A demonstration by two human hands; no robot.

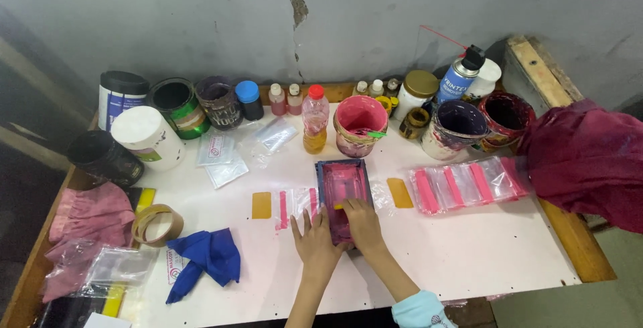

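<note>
Both forearms reached up from the near edge of the white table [469, 254]. Left hand [313, 237] lay flat, fingers spread, steadying the small pink-stained screen frame [343, 191]; right hand [363, 223] pinched a yellow squeegee [339, 206] inside it. Printed pouches [465, 184] lay right, suggesting several were finished.

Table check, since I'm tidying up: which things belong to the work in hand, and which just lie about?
In use: small printing frame, left hand, right hand, pink-striped clear bags.
Lying about: blue cloth, tape roll, spray can, paint pots.
</note>
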